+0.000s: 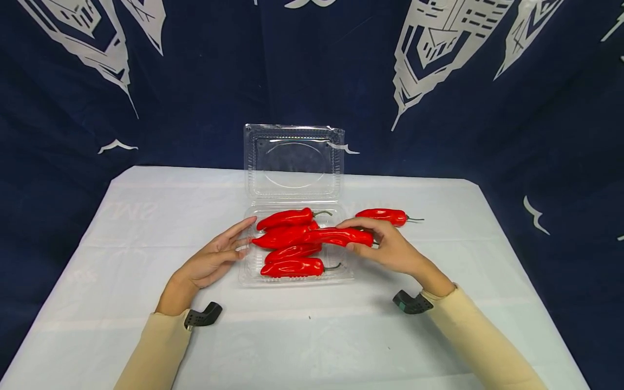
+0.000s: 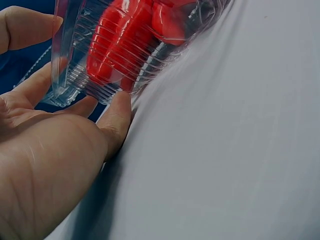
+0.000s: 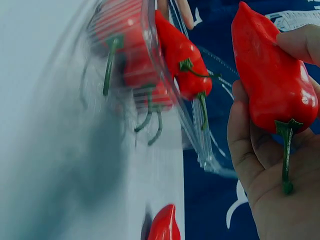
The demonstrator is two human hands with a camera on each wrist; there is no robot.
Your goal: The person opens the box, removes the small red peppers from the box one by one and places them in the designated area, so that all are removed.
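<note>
A clear plastic clamshell box [image 1: 297, 281] lies with its lid up, holding several red peppers [image 1: 292, 267] with green stems. My right hand [image 1: 390, 246] grips one more red pepper [image 1: 343, 236] between thumb and fingers, above the box's right side. In the right wrist view that pepper [image 3: 272, 75] points its stem back toward the palm. Against the box's left wall, my left hand [image 1: 214, 260] rests its fingertips, the fingers spread and fairly straight. The left wrist view shows the thumb touching the ribbed side wall [image 2: 112, 75] of the box.
A single red pepper [image 1: 382, 216] lies on the white tablecloth [image 1: 312, 336] right of the box. The transparent lid [image 1: 294, 162] stands up at the back. A dark blue patterned cloth [image 1: 312, 70] hangs behind the table.
</note>
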